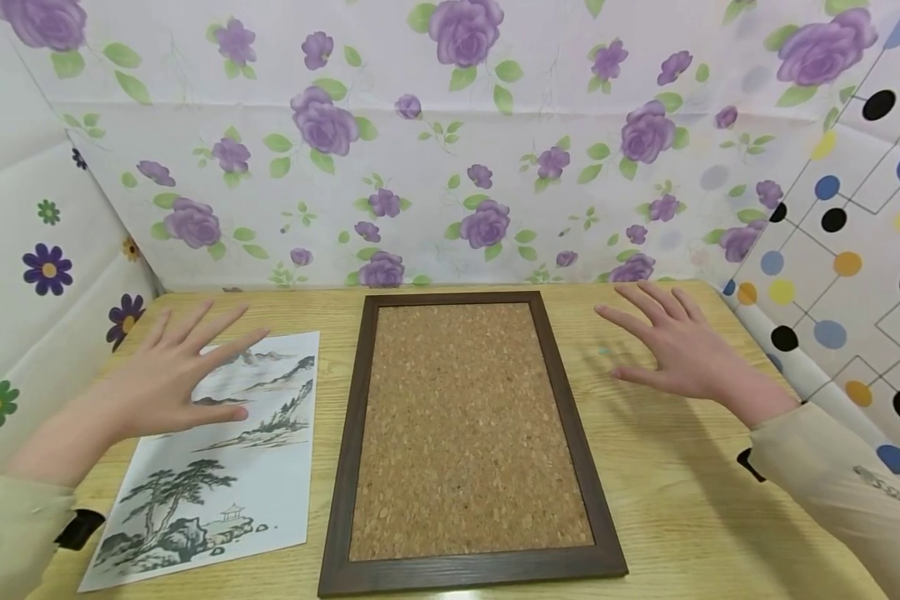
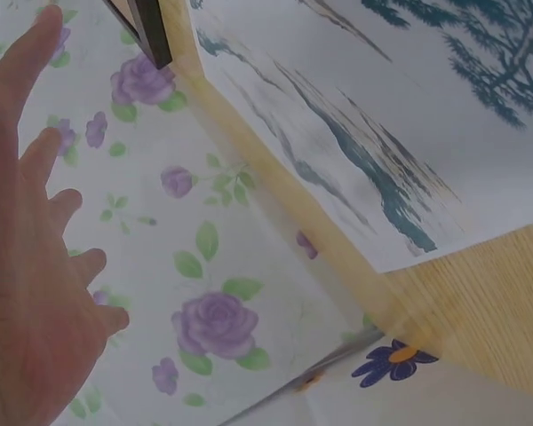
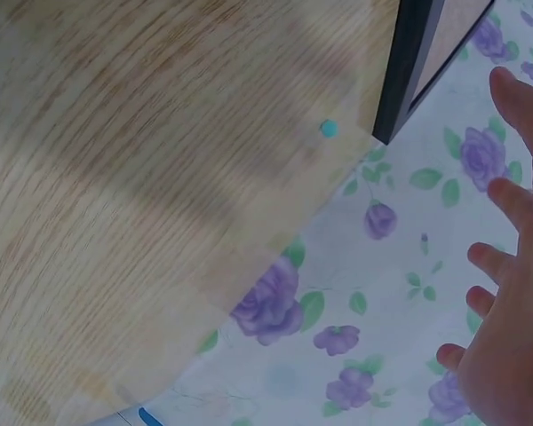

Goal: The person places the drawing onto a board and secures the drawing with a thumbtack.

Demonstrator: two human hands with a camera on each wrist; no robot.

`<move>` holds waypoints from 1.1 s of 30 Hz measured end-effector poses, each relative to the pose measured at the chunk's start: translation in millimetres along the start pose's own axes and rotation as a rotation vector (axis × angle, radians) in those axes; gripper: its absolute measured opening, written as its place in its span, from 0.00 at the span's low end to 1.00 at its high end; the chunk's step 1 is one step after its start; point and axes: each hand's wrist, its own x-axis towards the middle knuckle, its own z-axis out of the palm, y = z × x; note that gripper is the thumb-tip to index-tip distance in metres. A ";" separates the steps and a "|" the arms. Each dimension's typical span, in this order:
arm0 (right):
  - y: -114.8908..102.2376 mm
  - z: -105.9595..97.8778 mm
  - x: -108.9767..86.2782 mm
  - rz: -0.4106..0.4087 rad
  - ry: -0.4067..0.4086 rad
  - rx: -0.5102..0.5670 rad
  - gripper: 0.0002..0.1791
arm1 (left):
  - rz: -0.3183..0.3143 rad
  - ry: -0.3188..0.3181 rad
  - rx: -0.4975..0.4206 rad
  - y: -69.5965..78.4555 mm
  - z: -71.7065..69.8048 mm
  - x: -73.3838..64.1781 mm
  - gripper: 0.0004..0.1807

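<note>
A cork board (image 1: 468, 433) in a dark brown wooden frame (image 1: 576, 417) lies in the middle of the table. To its left is a sheet of paper (image 1: 270, 500) printed with an ink landscape of mountains, pines and a small pavilion. My left hand (image 1: 176, 375) hovers over the upper part of that sheet, fingers spread, holding nothing; the left wrist view shows the same hand (image 2: 35, 240) at its left edge. On the other side, my right hand (image 1: 671, 342) is held above the table right of the frame, fingers spread and holding nothing.
The wood-grain table (image 1: 682, 500) carries a tiny turquoise dot (image 3: 329, 129) right of the frame. Behind it hangs a cloth with purple roses (image 1: 483, 225). A flower-patterned cloth (image 1: 22, 333) stands at the left, and a dotted one (image 1: 855, 275) at the right.
</note>
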 end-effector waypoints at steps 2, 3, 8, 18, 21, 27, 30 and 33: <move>2.0 1.8 1.6 -0.022 0.020 0.003 0.46 | -0.024 -0.004 -0.015 -0.7 -2.0 -4.6 0.52; 2.9 2.8 2.3 -0.029 0.027 0.007 0.46 | -0.032 -0.003 -0.021 -1.5 -2.6 -7.3 0.53; 6.0 8.4 4.7 -0.028 0.046 0.033 0.44 | -0.096 -0.002 -0.114 -9.2 -1.7 -22.1 0.54; 9.8 19.0 5.4 0.001 0.035 0.067 0.41 | -0.199 0.007 -0.262 -23.7 7.7 -49.1 0.53; 9.2 20.2 6.7 0.015 0.011 0.083 0.40 | -0.224 0.008 -0.287 -27.6 8.9 -55.2 0.55; 9.7 21.7 8.6 0.027 -0.005 0.102 0.39 | -0.319 -0.013 -0.299 -33.5 9.3 -60.8 0.55; 10.3 23.2 9.2 0.020 -0.009 0.107 0.39 | -0.346 -0.015 -0.315 -37.0 13.2 -64.2 0.53; 11.1 25.2 9.4 0.028 -0.022 0.111 0.38 | -0.362 -0.003 -0.339 -41.0 19.2 -69.8 0.52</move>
